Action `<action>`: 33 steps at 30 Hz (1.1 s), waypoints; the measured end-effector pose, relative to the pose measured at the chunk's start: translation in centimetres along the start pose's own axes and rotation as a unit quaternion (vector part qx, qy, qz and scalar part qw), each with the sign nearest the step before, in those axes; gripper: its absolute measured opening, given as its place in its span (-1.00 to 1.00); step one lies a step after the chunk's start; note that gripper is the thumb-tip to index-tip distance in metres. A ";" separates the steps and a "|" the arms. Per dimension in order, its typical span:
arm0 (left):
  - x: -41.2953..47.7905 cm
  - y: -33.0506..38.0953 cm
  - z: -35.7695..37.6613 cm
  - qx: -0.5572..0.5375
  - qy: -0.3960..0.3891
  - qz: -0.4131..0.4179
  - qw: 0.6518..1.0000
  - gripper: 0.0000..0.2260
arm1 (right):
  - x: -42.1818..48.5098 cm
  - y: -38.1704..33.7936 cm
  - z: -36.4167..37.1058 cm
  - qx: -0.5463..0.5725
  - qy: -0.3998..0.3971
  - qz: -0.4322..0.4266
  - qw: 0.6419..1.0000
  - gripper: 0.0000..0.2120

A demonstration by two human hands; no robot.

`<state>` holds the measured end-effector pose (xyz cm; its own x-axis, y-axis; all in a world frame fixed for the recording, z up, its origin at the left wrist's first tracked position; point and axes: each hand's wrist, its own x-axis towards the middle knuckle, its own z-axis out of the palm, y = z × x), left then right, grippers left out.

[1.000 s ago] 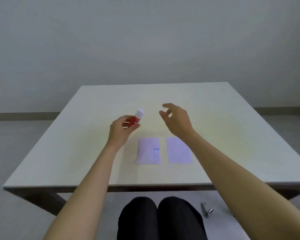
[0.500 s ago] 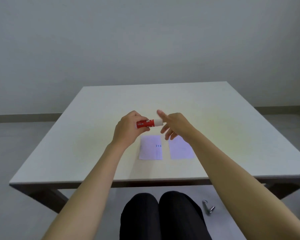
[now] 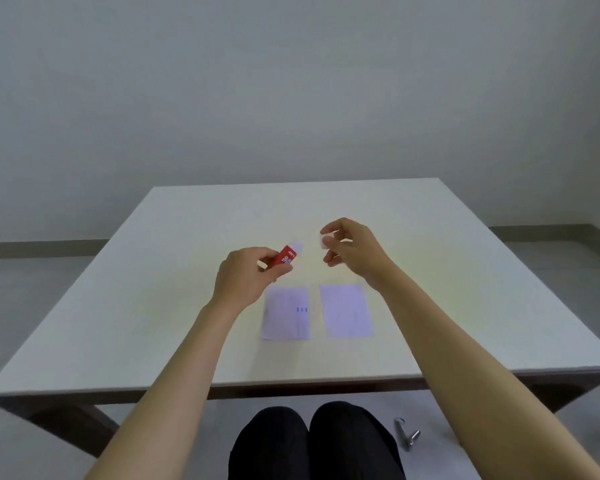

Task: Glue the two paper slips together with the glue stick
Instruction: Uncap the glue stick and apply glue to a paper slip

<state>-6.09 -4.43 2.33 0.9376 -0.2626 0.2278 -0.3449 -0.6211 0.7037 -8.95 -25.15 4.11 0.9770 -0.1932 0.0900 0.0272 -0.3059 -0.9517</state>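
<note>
My left hand (image 3: 246,278) grips a red glue stick (image 3: 286,256) above the table, its pale tip pointing up and to the right. My right hand (image 3: 352,249) hovers a little to the right of it, fingers pinched on a small white cap (image 3: 324,243). Two pale paper slips lie flat side by side near the table's front. The left slip (image 3: 286,315) carries small blue marks and sits just below my left hand. The right slip (image 3: 347,311) lies below my right wrist. A narrow gap separates the slips.
The white table (image 3: 153,306) has its front edge close to my knees. A small metal object (image 3: 407,436) lies on the floor at the lower right. A grey wall stands behind the table.
My right hand met the glue stick's tip, then drew away to the right with the white cap. The stick now tilts upward in my left hand.
</note>
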 end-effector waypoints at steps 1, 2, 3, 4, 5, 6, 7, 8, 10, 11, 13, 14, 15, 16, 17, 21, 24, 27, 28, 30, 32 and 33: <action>-0.1 -0.1 -0.2 -0.075 0.009 -0.029 0.997 -0.91 | 0.5 0.7 -1.2 -0.011 0.047 0.004 0.999 -0.88; -0.3 -0.2 -0.4 -0.148 0.023 -0.053 0.987 -0.94 | 0.9 1.6 -2.4 -0.053 0.097 0.016 0.994 -0.84; -0.5 -0.3 -0.6 -0.200 0.036 -0.066 0.977 -0.95 | 1.3 2.7 -3.6 -0.115 0.140 0.032 0.983 -0.80; -0.7 -0.3 -0.7 -0.233 0.037 -0.069 0.969 -0.95 | 1.6 3.8 -4.7 -0.184 0.163 0.044 0.968 -0.77; -0.8 -0.3 -0.7 -0.261 0.027 -0.070 0.962 -0.93 | 1.8 4.9 -5.5 -0.240 0.168 0.052 0.955 -0.77; -1.0 -0.1 -0.6 -0.286 0.014 -0.069 0.956 -0.91 | 1.9 5.8 -5.9 -0.278 0.158 0.054 0.946 -0.76; -1.1 0.1 -0.5 -0.309 0.003 -0.071 0.948 -0.90 | 1.9 6.4 -6.1 -0.305 0.142 0.055 0.940 -0.74; -1.1 0.4 -0.3 -0.327 -0.002 -0.076 0.942 -0.91 | 1.8 6.9 -6.1 -0.331 0.121 0.056 0.934 -0.70; -1.1 1.0 0.2 -0.359 0.002 -0.090 0.929 -0.90 | 1.6 7.9 -6.2 -0.389 0.076 0.054 0.917 -0.64; -1.1 1.3 0.5 -0.373 0.006 -0.098 0.923 -0.90 | 1.4 8.2 -6.2 -0.412 0.055 0.055 0.908 -0.62; -1.1 1.9 0.9 -0.400 0.018 -0.110 0.910 -0.94 | 0.9 8.4 -6.3 -0.442 0.026 0.056 0.895 -0.56; -1.2 2.2 1.1 -0.419 0.026 -0.113 0.900 -0.94 | 0.6 8.2 -6.2 -0.463 0.019 0.051 0.885 -0.51; -1.1 2.4 1.3 -0.443 0.035 -0.116 0.888 -0.92 | 0.4 7.7 -6.0 -0.487 0.026 0.037 0.872 -0.45; -1.1 2.7 1.5 -0.464 0.043 -0.119 0.877 -0.90 | 0.0 7.1 -5.5 -0.494 0.046 0.010 0.868 -0.40; -1.1 3.1 1.8 -0.481 0.049 -0.120 0.867 -0.89 | -0.3 6.2 -4.7 -0.463 0.069 -0.026 0.883 -0.38; -1.0 4.7 3.5 -0.545 0.073 -0.138 0.824 -0.91 | -3.1 1.9 0.6 0.017 -0.035 -0.026 0.999 -0.57; -1.0 5.1 4.3 -0.565 0.094 -0.151 0.806 -0.93 | -4.1 0.8 3.4 0.208 -0.044 -0.004 0.977 -0.74; -1.4 4.7 4.4 -0.577 0.099 -0.153 0.796 -0.96 | -4.0 0.2 3.8 0.236 -0.020 0.014 0.971 -0.84; -1.5 4.5 4.3 -0.571 0.098 -0.149 0.801 -0.96 | -3.9 0.0 3.8 0.222 -0.019 0.034 0.974 -0.80; -1.7 4.4 4.3 -0.547 0.086 -0.136 0.822 -0.94 | -3.8 -0.5 3.9 0.175 -0.004 0.103 0.979 -0.61; -1.8 4.5 4.3 -0.524 0.065 -0.115 0.841 -0.93 | -3.7 -0.7 3.9 0.148 0.013 0.162 0.976 -0.50; -1.9 4.5 4.2 -0.521 0.062 -0.108 0.844 -0.93 | -3.8 -0.6 3.7 0.150 0.011 0.167 0.974 -0.50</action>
<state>-9.58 -9.87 2.25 0.9934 -0.1068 0.0412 -0.0001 0.3594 0.9332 -11.89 -20.77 3.27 0.9373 -0.2557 -0.2369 -0.2281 0.0640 -0.9715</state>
